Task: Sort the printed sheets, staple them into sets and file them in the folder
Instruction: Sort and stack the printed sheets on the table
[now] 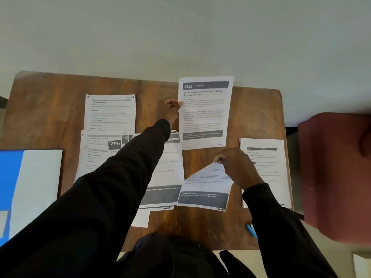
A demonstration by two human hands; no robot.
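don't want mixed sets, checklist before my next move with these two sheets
1. Left hand grips the 2946 sheet by its left edge: ok
2. Right hand pinches the lower sheet by its top corner: ok
3. Both sheets belong to one set: cannot tell, lower sheet's heading is hidden
4. Sheets squared together: not ok, they are apart
5. Blue object beside the right sleeve is the stapler: cannot tell, mostly hidden

White sheets (pixel 204 117) with grey bands, brown wood-grain table (pixel 50 109), blue folder (pixel 10 177), black sleeves (pixel 100 197).
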